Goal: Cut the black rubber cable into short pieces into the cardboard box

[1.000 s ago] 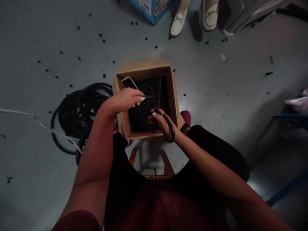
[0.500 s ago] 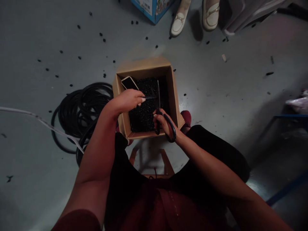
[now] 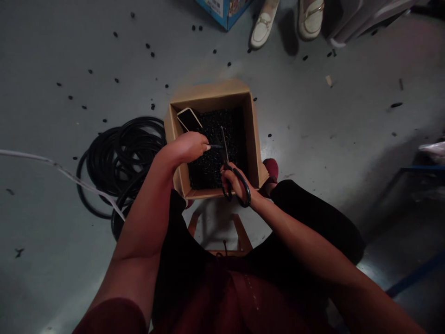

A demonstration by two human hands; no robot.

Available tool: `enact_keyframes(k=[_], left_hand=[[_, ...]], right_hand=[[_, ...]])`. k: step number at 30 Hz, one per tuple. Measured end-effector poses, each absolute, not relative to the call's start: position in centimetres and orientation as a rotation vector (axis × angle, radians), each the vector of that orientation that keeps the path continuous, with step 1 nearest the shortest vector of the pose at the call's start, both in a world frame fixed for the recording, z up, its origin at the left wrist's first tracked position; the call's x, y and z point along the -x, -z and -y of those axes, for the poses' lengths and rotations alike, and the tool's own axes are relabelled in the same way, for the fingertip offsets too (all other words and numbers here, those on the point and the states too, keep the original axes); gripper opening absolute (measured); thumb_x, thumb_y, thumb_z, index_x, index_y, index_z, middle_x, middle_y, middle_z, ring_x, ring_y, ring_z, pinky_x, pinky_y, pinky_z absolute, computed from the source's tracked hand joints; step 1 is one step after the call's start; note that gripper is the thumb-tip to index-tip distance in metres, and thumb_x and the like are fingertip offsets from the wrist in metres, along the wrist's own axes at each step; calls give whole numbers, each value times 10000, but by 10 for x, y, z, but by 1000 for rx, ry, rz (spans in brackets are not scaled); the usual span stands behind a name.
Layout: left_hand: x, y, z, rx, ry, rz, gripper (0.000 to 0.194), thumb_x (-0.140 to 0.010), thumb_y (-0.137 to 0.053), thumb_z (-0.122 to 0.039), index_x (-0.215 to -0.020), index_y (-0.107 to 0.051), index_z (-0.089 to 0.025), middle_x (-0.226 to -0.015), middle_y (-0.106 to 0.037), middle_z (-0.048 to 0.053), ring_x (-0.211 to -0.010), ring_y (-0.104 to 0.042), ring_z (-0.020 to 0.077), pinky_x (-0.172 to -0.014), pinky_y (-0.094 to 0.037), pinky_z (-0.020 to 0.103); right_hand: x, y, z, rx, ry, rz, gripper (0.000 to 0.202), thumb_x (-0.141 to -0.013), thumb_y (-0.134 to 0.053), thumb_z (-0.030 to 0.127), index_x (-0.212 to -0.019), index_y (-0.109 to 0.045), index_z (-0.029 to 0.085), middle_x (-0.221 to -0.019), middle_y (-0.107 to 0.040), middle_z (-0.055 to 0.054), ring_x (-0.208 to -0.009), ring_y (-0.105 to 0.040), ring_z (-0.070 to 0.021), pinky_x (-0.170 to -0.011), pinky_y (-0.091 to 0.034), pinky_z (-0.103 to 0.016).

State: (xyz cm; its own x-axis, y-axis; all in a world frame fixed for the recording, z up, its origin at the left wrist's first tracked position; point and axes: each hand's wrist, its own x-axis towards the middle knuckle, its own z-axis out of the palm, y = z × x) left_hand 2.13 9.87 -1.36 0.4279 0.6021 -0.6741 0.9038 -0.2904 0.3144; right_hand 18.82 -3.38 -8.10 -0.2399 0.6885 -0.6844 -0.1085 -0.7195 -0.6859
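Over an open cardboard box [image 3: 256, 139], my right hand [image 3: 234, 178] is closed on black-handled scissors [image 3: 246, 190]. Their blades point away from me, toward the box's far side. My left hand [image 3: 194, 144] pinches a thin dark ridged strip [image 3: 216, 146], whose free end reaches close to the blades; whether they touch I cannot tell. Many small black pieces [image 3: 212, 123] fill the box below both hands. A dark flat object with a pale rim, like a phone [image 3: 189, 119], leans in the far left corner.
Coiled black tubing [image 3: 114, 157] lies left of the box, crossed by a white cable [image 3: 62, 172]. Small black bits dot the floor. Ahead are a blue carton [image 3: 225, 11], another person's pale shoes [image 3: 262, 30] and a grey plastic stool [image 3: 358, 23]. A blue frame [image 3: 417, 273] stands at right.
The scissors have turned slightly, and their blades now look closer together and tilt left. The visible strip beyond my left fingers is shorter. The whole view has shifted a little.
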Motion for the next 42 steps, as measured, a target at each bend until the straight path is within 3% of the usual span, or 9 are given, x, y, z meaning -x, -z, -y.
enact_keyframes(k=[5, 11, 18, 25, 42], left_hand=[[-26, 16, -98, -2024, 738, -1327, 383, -936, -435, -264, -1120, -734, -112, -1176, -726, 155, -1039, -660, 242, -847, -455, 279], [-20, 15, -99, -1996, 572, -1369, 369, -928, -437, -278, -1085, -738, -135, -1101, -740, 122, -992, -656, 214, -836, -454, 264], [-13, 6, -102, -2000, 287, -1356, 383, -906, -423, -281, -1088, -731, -144, -1040, -744, 88, -936, -640, 193, -816, -460, 270], [-13, 3, -101, -1947, 236, -1309, 368, -889, -429, -279, -1061, -725, -145, -1000, -735, 72, -921, -630, 184, -803, -451, 261], [-16, -3, -99, -1846, 201, -1308, 345, -886, -455, -314, -1017, -734, -159, -894, -724, 57, -802, -632, 168, -729, -463, 259]], right_hand=[[-181, 81, 42, 1546, -2009, 600, 261, -760, -609, 422, -843, -440, 241, -566, -406, 97, -427, -379, -81, -390, -284, -212], [-179, 87, 41, 1566, -2033, 470, 292, -752, -604, 427, -922, -455, 241, -646, -524, 81, -495, -482, -95, -446, -427, -219], [-181, 76, 36, 1488, -2041, 501, 377, -750, -627, 425, -1049, -484, 244, -808, -642, 29, -678, -616, -131, -562, -489, -245], [-183, 66, 35, 1430, -2027, 588, 397, -756, -636, 435, -1078, -492, 251, -883, -662, 1, -789, -649, -170, -612, -494, -283], [-187, 68, 29, 1388, -2026, 591, 352, -792, -634, 392, -1075, -490, 239, -859, -685, 14, -786, -665, -162, -759, -500, -328]])
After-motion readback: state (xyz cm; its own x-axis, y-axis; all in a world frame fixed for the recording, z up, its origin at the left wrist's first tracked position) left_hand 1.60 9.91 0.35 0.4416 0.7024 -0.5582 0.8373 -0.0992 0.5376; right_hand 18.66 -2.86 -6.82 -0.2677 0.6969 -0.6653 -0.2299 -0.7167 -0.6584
